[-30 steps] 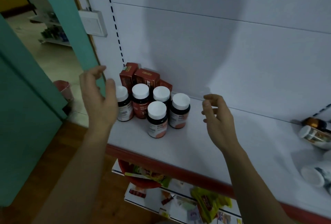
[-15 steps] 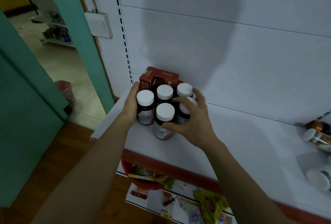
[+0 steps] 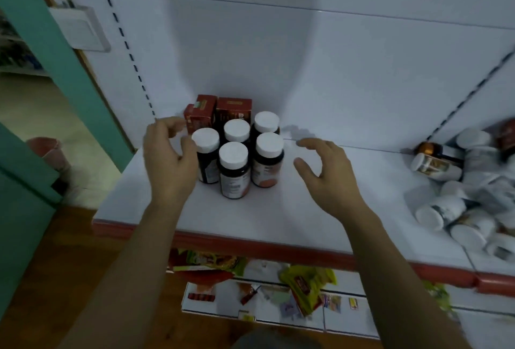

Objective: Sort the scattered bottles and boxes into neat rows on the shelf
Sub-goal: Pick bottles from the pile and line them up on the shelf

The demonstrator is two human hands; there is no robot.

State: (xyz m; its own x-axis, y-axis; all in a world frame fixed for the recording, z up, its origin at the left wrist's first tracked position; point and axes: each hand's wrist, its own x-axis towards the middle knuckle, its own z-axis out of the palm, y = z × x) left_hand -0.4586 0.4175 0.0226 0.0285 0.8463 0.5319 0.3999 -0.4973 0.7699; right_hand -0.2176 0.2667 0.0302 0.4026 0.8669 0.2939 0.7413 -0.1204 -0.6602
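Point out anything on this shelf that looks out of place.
The heap of bottles at the shelf's right end: they lie tipped on their sides, jumbled over one another. The five white-capped bottles at the left stand upright, red boxes behind them.

2 bare forearms reach from the near edge toward the far side. The left hand (image 3: 170, 159) shows its back to the camera, fingers loosely curved, gripping nothing. The right hand (image 3: 327, 174) faces palm-left, fingers spread and relaxed, gripping nothing.
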